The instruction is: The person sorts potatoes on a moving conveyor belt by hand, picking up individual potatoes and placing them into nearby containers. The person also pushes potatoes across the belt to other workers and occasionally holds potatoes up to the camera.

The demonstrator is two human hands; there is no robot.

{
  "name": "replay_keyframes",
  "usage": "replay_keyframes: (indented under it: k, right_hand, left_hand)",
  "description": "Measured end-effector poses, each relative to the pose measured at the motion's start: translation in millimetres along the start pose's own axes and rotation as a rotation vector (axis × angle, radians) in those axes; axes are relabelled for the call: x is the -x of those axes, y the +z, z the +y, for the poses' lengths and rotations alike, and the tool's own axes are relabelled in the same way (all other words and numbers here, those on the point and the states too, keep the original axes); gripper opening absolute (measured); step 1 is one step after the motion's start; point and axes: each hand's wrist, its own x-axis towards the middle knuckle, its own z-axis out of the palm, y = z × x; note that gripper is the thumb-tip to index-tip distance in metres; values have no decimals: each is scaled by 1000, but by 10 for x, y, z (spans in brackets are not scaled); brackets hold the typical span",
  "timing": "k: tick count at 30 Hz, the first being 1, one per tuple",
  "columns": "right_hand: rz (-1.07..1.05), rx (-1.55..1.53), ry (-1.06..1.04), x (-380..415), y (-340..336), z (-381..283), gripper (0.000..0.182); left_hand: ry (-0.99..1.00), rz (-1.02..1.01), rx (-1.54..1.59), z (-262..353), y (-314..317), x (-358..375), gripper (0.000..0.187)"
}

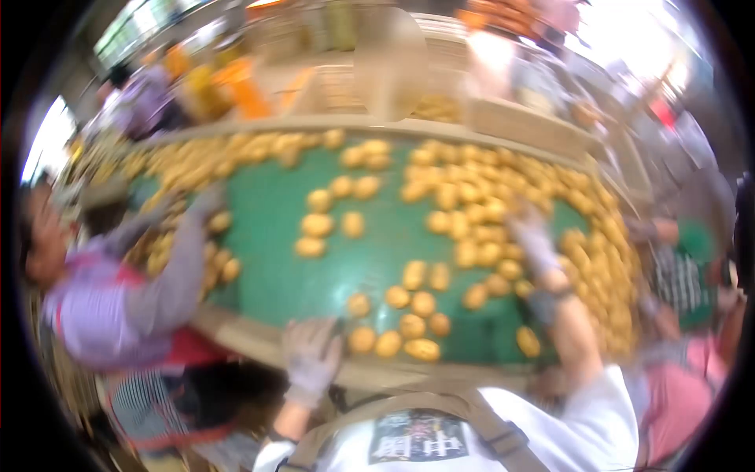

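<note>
My left hand [313, 358], in a pale glove, rests at the near edge of a green sorting belt [267, 259], its fingers stretched forward and nothing visible in them. A small group of potatoes [411, 325] lies on the belt just to its right. My right hand [536, 240], also gloved, reaches far over the belt into a dense spread of yellow potatoes [487, 208]. Motion smears its fingers, so whether it grips a potato cannot be made out. A dark band circles the right wrist.
At the left, a co-worker in a purple top [126, 303] reaches into potatoes [216, 267] on the belt. More people stand at the right, near a thick heap of potatoes [602, 271]. A wooden rail [354, 122] runs along the far side, with orange sacks [244, 86] beyond.
</note>
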Motion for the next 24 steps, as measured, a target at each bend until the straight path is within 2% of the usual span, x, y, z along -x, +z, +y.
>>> replay_keyframes:
  k: [2, 3, 5, 6, 7, 8, 10, 11, 12, 13, 14, 15, 16, 17, 18, 20, 21, 24]
  right_hand:
    - [-22, 141, -98, -191, 739, -667, 60]
    - [40, -63, -207, -344, 1276, -878, 59]
    - [-268, 36, -339, -549, 1925, -1718, 55]
    - [-189, 36, -520, 658, 1751, -1620, 53]
    - [-156, 35, -657, 1665, 994, -654, 52]
    - [-248, 32, -687, 1564, 906, -730, 47]
    - [-446, 34, -752, 1252, 559, -829, 38]
    - [-290, 240, -587, 952, 355, -891, 23]
    - [23, 641, -752, 596, 188, -596, 15]
    - [405, 1029, -802, 245, 20, -306, 10]
    - [521, 1253, -632, -65, -198, 48, 12]
    - [202, 931, -299, -667, -485, 438, 21]
    - [172, 890, -245, -579, -593, 401, 27]
    - [144, 851, -190, -483, -703, 355, 34]
    - [119, 813, -135, -373, -813, 296, 42]
    - [-6, 797, -116, 21, -655, 22, 45]
    - [-35, 718, -123, 234, -635, -130, 49]
    - [-3, 432, -151, 499, -467, -117, 51]
  left_hand:
    - [179, -143, 191, -195, -100, -586, 38]
    - [335, -203, 287, -284, -139, -966, 39]
    - [611, -300, 454, -339, -122, -1656, 40]
    - [737, -297, 328, 261, -315, -838, 41]
    - [813, -338, 219, 1566, 152, 53, 41]
    - [883, -366, 132, 1580, 192, -63, 41]
    - [786, -339, 62, 1332, 129, -221, 39]
    - [735, -324, 29, 1138, 103, -349, 37]
    - [564, -334, 105, 790, 209, -373, 28]
    - [362, -364, -96, 465, 195, -344, 21]
    - [307, -358, -266, 157, 25, -354, 22]
    - [169, -202, -204, -134, -69, -305, 24]
    - [42, -195, -275, -480, -127, -196, 27]
    - [-17, -232, -409, -576, -288, -141, 30]
    - [-24, -163, -406, -617, -327, -88, 31]
    - [-56, -34, -400, -786, -516, 176, 33]
    - [-40, -68, -356, -693, -647, 183, 34]
    - [36, -12, -61, -401, -735, 166, 34]
